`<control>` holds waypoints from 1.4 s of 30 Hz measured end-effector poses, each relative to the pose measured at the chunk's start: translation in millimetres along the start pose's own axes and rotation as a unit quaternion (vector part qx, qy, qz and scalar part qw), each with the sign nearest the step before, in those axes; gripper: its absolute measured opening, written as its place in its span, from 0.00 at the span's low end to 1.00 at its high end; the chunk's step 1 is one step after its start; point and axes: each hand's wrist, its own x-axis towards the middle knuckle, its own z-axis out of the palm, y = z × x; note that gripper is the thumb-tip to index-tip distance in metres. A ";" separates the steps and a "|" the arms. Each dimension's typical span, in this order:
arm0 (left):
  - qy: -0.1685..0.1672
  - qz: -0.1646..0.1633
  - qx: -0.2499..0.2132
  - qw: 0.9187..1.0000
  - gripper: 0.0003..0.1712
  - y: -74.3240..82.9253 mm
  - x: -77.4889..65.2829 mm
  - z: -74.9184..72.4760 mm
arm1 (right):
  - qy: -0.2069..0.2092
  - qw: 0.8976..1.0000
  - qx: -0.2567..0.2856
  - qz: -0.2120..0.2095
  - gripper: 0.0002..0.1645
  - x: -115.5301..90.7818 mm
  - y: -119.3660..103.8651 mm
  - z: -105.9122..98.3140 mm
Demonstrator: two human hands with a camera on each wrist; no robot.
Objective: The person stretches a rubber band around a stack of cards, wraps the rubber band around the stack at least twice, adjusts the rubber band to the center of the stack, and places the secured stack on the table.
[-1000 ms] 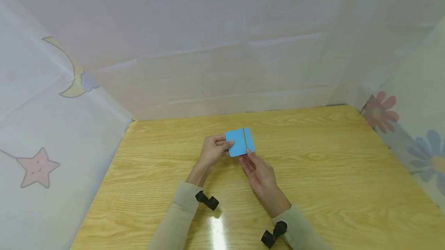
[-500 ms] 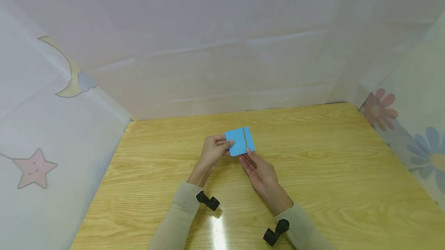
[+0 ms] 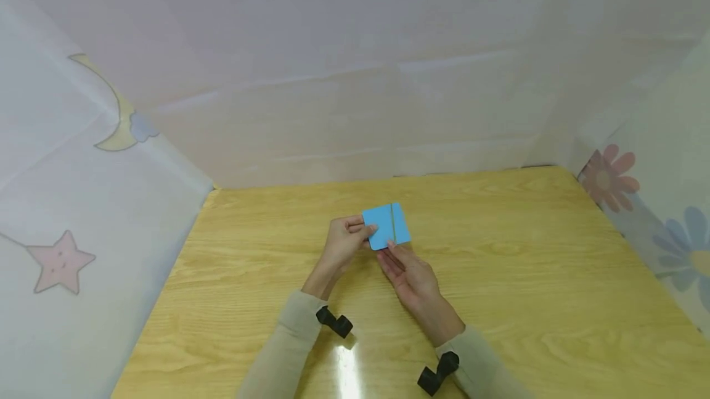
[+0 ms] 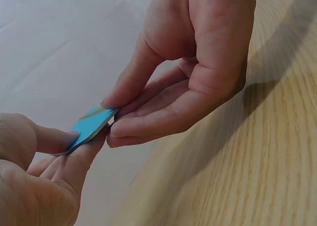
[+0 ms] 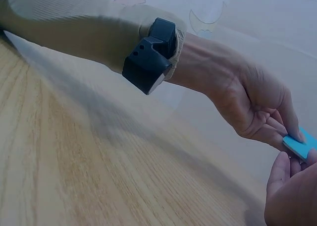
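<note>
A small blue notebook (image 3: 381,219) with a thin olive-yellow elastic band (image 3: 392,217) near its right side is held up over the wooden table between both hands. My left hand (image 3: 341,248) pinches its left edge, thumb on the cover and fingers beneath. At the lower edge, beside the band, my right hand (image 3: 415,279) pinches it between thumb and fingertips. The left wrist view shows the notebook (image 4: 91,127) nearly edge-on, with the left hand (image 4: 42,171) at lower left and the right hand (image 4: 183,72) above. In the right wrist view its far part is cut off by the frame.
The wood-grain table (image 3: 527,275) stretches around both arms. Pale fabric walls (image 3: 355,109) with moon, star and flower prints stand behind and on both sides. Each sleeved wrist carries a black camera mount, such as the left one (image 3: 334,322).
The right thumb has slid slightly left along the notebook's lower edge, up against the band. The left hand keeps its pinch. The whole head view has shifted a little.
</note>
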 end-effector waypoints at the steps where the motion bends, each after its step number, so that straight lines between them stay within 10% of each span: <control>1: -0.002 0.001 0.000 1.000 0.20 0.2 0.4 0.3 | -0.001 1.000 0.001 0.001 0.14 -0.2 0.5 0.6; 8: 0.001 0.001 0.013 1.000 0.21 3.5 -1.3 -1.5 | -0.014 1.000 -0.011 -0.002 0.09 1.4 -0.1 -0.1; 22: -0.001 -0.014 0.017 1.000 0.19 1.6 -0.9 -10.3 | -0.081 0.985 -0.152 0.016 0.31 6.7 -29.0 -20.2; 36: -0.024 -0.013 0.012 1.000 0.05 3.9 -5.2 -14.8 | -0.154 0.914 -0.375 -0.011 0.30 21.5 -93.6 -23.1; 42: -0.033 -0.007 0.018 0.999 0.05 3.7 -7.7 -16.2 | -0.159 0.868 -0.470 -0.029 0.32 29.0 -117.1 -12.9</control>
